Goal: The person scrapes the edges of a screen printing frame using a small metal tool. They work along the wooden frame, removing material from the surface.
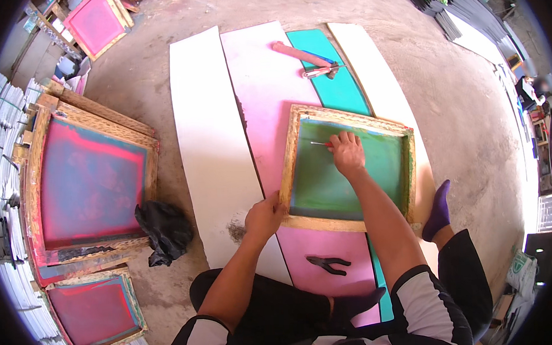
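Note:
A wooden screen-printing frame [351, 115] with green mesh lies on the boards in front of me. My left hand [264, 215] grips its left side near the lower corner, fingers closed around the wood. Over the mesh, my right hand [348, 151] is closed on a screwdriver [322, 144], its thin metal shaft pointing left and a bit of red handle showing. Whether the tip touches the mesh I cannot tell. Black-handled pliers [328, 265] lie on the pink board just below the frame. Beyond the frame rest a hammer [304, 53] and another small tool [316, 73] with a pale red handle.
White [206, 145], pink [262, 86] and teal [319, 45] boards cover the floor under the work. At left, pink-and-blue screen frames [92, 182] lean on paper stacks [4, 168] beside a black plastic bag [163, 231]. My sock-covered foot [437, 211] is right of the frame.

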